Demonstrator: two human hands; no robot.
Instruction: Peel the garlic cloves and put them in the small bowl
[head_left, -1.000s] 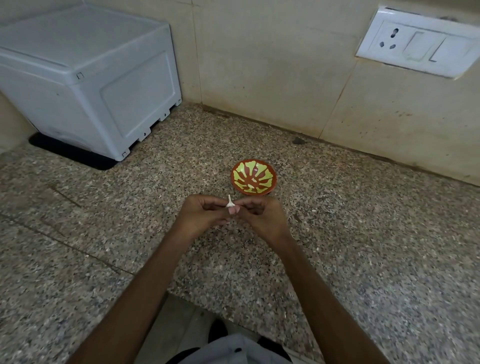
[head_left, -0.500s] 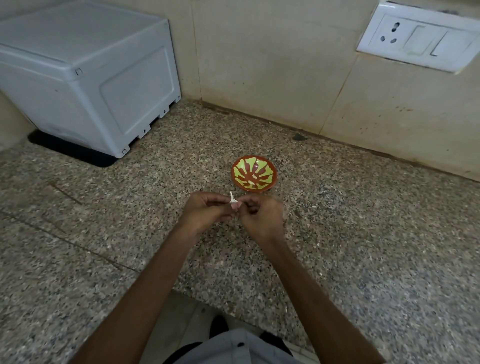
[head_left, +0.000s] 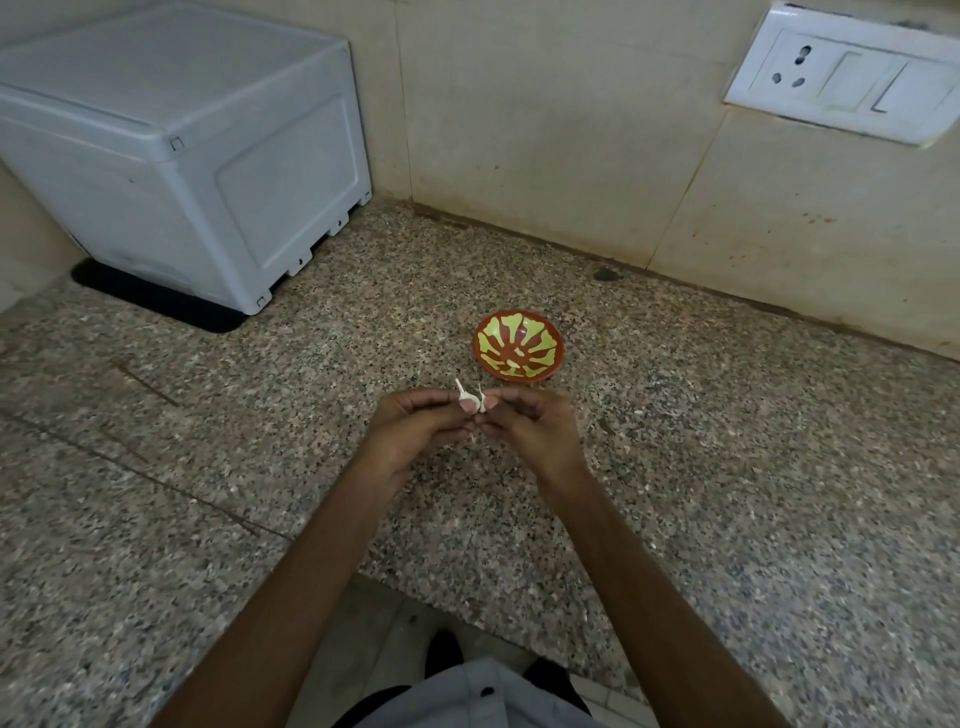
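Granite counter (head_left: 727, 467) — small bowl (head_left: 543, 340) centre, white box (head_left: 182, 171) on black mat (head_left: 156, 306) far-left.

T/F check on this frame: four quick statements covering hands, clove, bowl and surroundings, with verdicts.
1. The left hand and right hand both pinch the garlic clove. True.
2. The garlic clove lies in the small bowl. False: it is held between the fingertips, on the near side of the bowl.
3. The small bowl stands left of the white box. False: it stands to the box's right, on the counter.
4. A switch plate shows at upper right. True.
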